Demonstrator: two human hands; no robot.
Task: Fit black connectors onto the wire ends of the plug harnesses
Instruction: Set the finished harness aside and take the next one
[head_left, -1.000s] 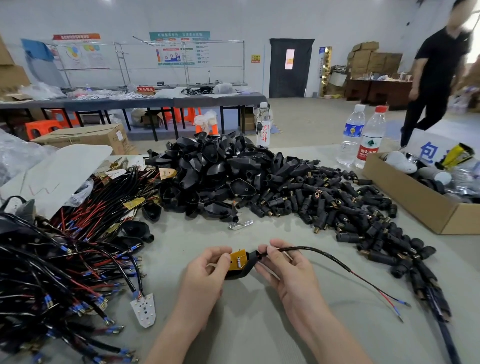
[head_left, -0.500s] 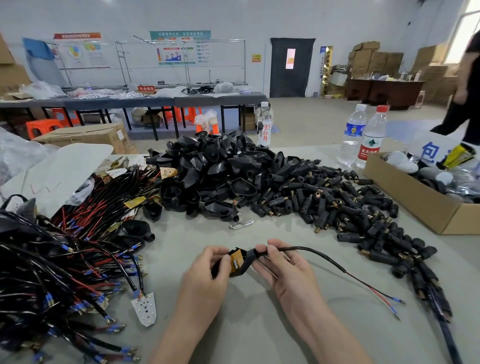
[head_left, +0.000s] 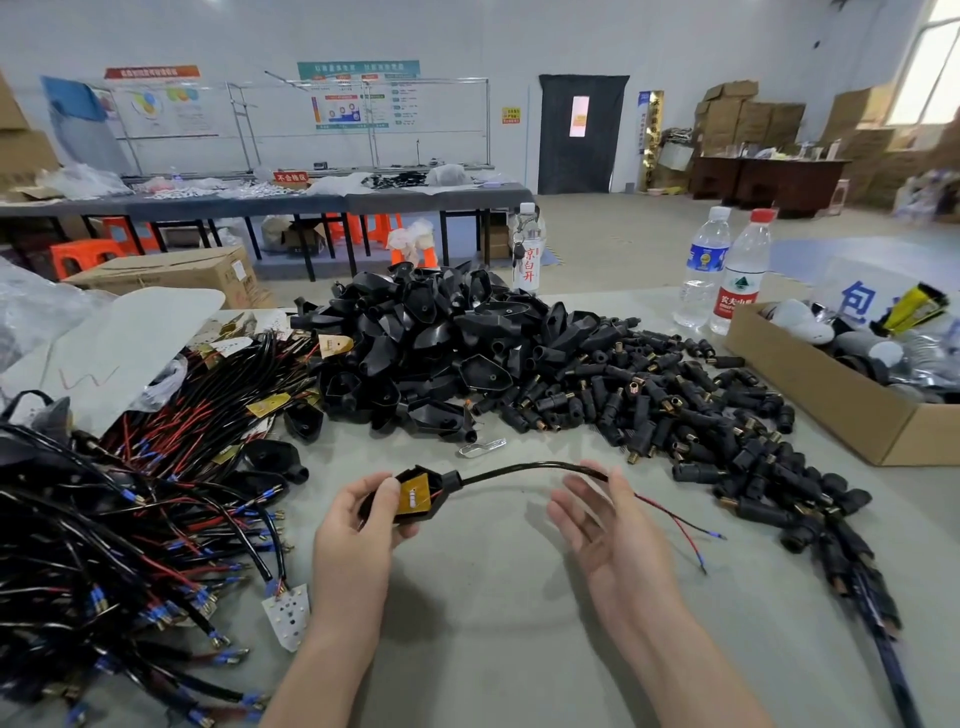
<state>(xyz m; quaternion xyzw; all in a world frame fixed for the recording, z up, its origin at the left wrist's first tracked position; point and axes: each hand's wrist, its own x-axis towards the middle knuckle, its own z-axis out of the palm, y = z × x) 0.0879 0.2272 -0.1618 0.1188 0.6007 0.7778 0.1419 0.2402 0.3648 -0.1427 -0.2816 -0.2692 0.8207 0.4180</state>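
One plug harness (head_left: 413, 496): just nearer than the connector pile (head_left: 649, 405), yellow board showing.
Left grip (head_left: 353, 535): grasping the harness's plug end.
Right grip (head_left: 613, 525): released, fingers straight, by its cable.

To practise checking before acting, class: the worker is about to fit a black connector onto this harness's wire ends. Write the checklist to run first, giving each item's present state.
1. Grip: left hand holds the plug housing: ok.
2. Free hand: right hand open, empty: ok.
3. Access: wire ends free, untangled: ok.
4. Fitted: no connector on them yet: not ok.
5. Supply: connector pile just beyond the right hand: ok.
6. Tip condition: cannot tell, too small.
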